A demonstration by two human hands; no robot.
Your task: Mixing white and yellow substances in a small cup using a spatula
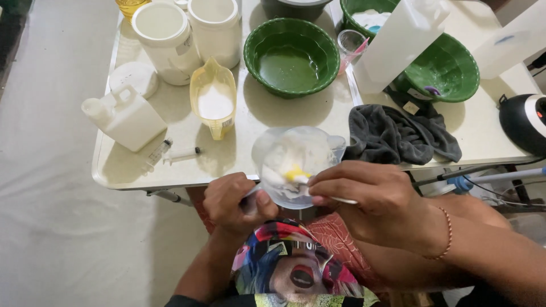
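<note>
My left hand [236, 203] grips the handle of a clear plastic measuring cup [293, 162] held at the table's near edge. White powdery or creamy stuff with a yellow blob lies inside the cup. My right hand [369, 199] pinches a thin white stick or spoon [343, 200] whose tip reaches into the cup. A thin bracelet circles my right wrist.
On the cream table [250, 119] stand a yellowish jug of white powder [214, 102], a white canister [128, 117], two white jars [165, 34], a syringe [170, 154], a green bowl of green liquid [291, 57], another green bowl [443, 68], a grey cloth [398, 133] and a black appliance [526, 122].
</note>
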